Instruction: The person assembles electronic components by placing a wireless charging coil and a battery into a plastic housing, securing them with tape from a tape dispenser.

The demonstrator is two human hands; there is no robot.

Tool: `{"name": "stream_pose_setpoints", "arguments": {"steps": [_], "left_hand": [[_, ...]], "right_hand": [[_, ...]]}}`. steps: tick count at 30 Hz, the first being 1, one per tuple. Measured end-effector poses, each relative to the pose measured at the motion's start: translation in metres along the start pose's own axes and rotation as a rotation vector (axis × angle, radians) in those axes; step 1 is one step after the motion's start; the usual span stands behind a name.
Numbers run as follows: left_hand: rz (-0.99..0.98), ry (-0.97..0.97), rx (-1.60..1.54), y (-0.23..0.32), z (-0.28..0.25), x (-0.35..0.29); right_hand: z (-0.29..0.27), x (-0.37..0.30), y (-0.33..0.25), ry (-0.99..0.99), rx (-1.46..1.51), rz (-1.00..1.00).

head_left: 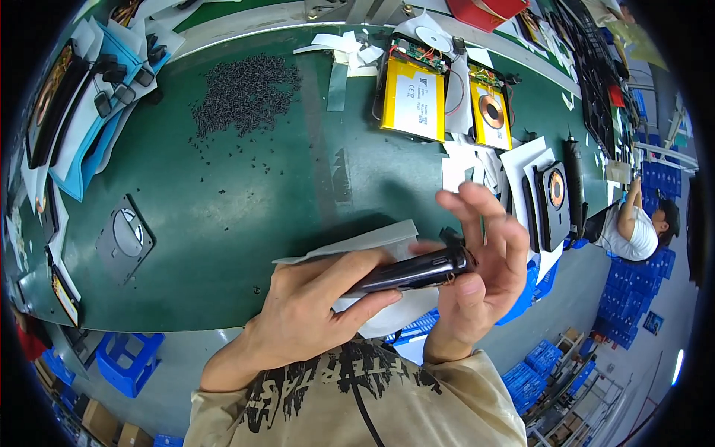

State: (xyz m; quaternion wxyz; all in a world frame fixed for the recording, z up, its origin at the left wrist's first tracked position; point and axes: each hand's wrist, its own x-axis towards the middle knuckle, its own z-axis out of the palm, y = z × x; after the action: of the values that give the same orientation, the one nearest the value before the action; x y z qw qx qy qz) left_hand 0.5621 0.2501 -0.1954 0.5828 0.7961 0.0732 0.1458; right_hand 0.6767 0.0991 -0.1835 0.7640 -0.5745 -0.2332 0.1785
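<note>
My left hand (302, 309) is closed around a glossy black power bank casing (408, 273), tilted edge-on above the table's near edge. A bit of copper-coloured wire shows at the casing's right end. My right hand (491, 272) is by that end, its fingers spread and its thumb close to the wire; whether it touches the casing is hard to tell. Behind the casing a white sheet (398, 235) sticks out past my left hand. A small black piece (450, 237) shows between the casing and my right fingers, partly hidden.
A heap of small black screws (249, 93) lies on the green table (223, 238). Yellow battery packs (413, 97) with circuit boards stand at the back. A grey plate (125, 240) lies left. An electric screwdriver (573, 171) and stacked power banks (553, 205) are right. Beyond, a person (633, 231) sits.
</note>
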Motion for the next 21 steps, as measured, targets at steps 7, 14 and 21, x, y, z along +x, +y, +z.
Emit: {"name": "stream_pose_setpoints", "arguments": {"steps": [7, 14, 21], "left_hand": [[-0.041, 0.196, -0.268, 0.002, -0.004, 0.000], [0.057, -0.033, -0.180, -0.001, -0.003, 0.001], [-0.004, 0.159, -0.249, -0.009, 0.000, -0.019]], "right_hand": [[-0.007, -0.012, 0.032, 0.130, -0.178, -0.081], [0.001, -0.015, 0.033, -0.032, -0.033, 0.023], [-0.016, -0.014, 0.018, -0.114, -0.276, -0.201]]}}
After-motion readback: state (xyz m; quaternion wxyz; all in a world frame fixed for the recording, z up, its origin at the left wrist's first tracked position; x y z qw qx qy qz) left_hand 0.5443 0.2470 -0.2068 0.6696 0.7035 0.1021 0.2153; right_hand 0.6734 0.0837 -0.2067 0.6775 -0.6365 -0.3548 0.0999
